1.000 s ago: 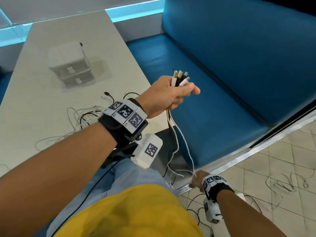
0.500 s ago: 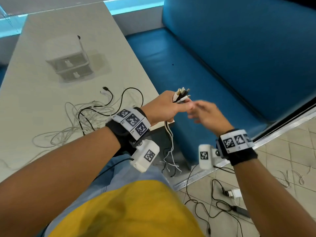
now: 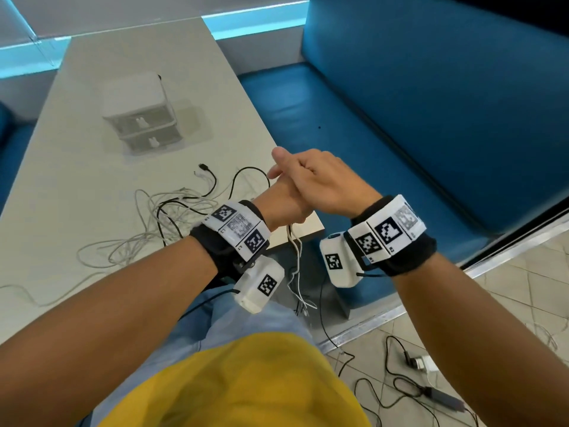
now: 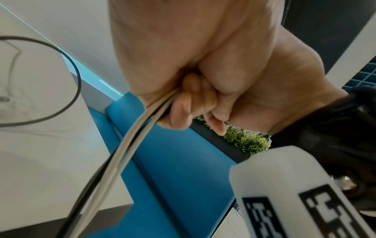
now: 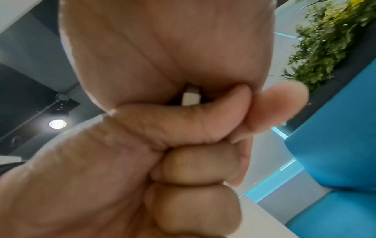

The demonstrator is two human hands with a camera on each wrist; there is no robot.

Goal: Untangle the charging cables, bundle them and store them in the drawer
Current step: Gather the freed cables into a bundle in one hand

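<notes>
My left hand (image 3: 283,201) is a fist around a bunch of white and black charging cables (image 3: 295,260), which hang from it past the table's corner toward the floor. The left wrist view shows them leaving the fist (image 4: 130,145). My right hand (image 3: 317,180) lies palm-down on top of the left fist, fingers stretched out to the left. Under that palm a white plug end (image 5: 190,98) shows. More tangled cables (image 3: 160,223) lie on the table. A small white two-drawer unit (image 3: 141,118) stands further back, both drawers closed.
The pale table (image 3: 77,180) ends at a corner just under my hands. A blue bench (image 3: 385,143) runs along the right. On the tiled floor lie black cables (image 3: 397,380) and a white adapter (image 3: 423,363). My lap is below.
My right hand came up from near the floor and now lies over the left fist, hiding the plug ends. The left hand moved down and back toward the table corner.
</notes>
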